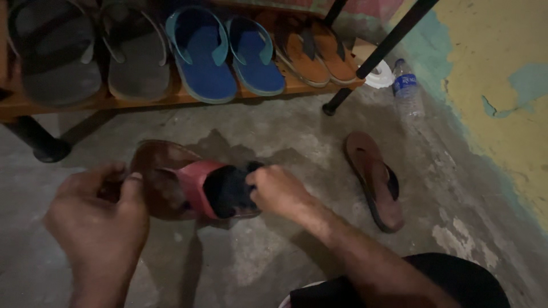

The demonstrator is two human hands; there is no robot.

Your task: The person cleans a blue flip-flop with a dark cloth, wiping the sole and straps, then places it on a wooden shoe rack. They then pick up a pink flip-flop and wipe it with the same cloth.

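Two hands are occupied above the floor (274, 131); a brown sandal (171, 177) is gripped by the left hand (100, 214); a dark cloth (228, 191), seemingly pressed on its strap, is clutched by the right hand (277, 191).

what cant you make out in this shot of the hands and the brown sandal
Head view only:
- Front of the brown sandal: covered by a dark cloth under the right hand.
- Left hand grip at the heel: blurred, dim.
- Grey sandals on the shelf: cut off by the top edge.
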